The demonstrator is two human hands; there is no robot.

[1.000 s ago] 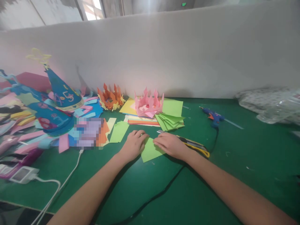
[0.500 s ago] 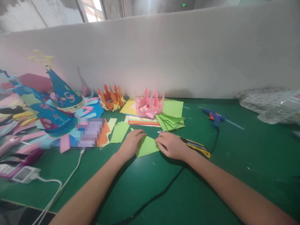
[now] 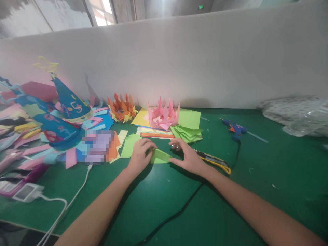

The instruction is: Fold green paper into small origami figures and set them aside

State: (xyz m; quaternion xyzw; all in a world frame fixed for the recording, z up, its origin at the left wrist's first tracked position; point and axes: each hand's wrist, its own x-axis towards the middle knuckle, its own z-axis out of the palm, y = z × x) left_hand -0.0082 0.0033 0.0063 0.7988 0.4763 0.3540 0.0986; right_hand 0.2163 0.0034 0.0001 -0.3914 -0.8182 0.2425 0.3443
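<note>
"Paper (image 3: 161, 157), where is it?"
"Just below centre frame, green, on the counter (image 3: 125, 215). I see the left hand (image 3: 140, 152) holding its left end; the right hand (image 3: 186, 156), spread wide, has its thumb at the right tip."

At the green table (image 3: 256, 191), the left hand (image 3: 141, 153) rests bent fingers on the left part of a small piece of green paper (image 3: 161, 157), while the right hand (image 3: 185, 155) has its thumb at the paper's right corner, fingers spread apart from it. Utility knife (image 3: 216, 161) lies just beyond the right wrist, glue gun (image 3: 234, 130) farther off to the right. Behind the hands: folded green pieces (image 3: 188, 133), pink crown (image 3: 164, 121) on stacked coloured sheets (image 3: 156, 134), orange crown (image 3: 123, 112) to its left.
</note>
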